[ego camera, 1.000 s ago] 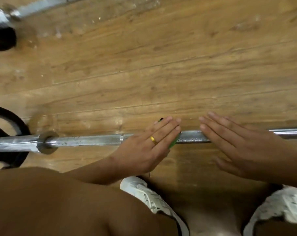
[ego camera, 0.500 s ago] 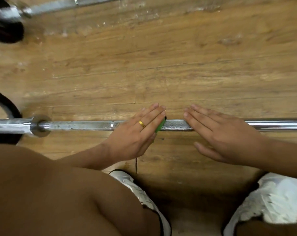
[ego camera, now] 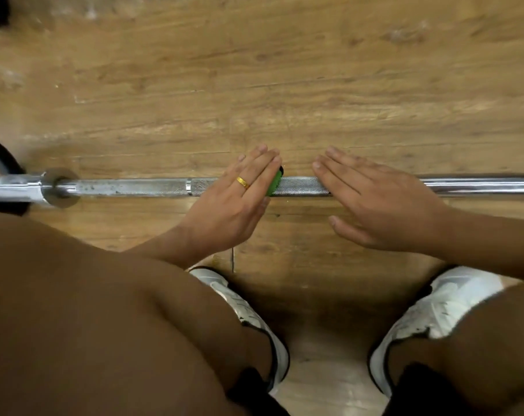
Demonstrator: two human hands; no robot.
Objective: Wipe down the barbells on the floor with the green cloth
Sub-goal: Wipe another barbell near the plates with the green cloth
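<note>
The steel barbell (ego camera: 128, 187) lies across the wood floor (ego camera: 284, 70). On its knurled middle the left hand (ego camera: 233, 205) — fingers straight — presses the green cloth (ego camera: 275, 184) against the shaft; just right of it, the right hand (ego camera: 377, 202) rests flat, fingers extended, on the bar

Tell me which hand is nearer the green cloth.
Left. The left hand lies flat on the green cloth, pressing it to the barbell; only the cloth's edge shows. The right hand rests on the bar further right, with bare knurling between it and the cloth.
</note>
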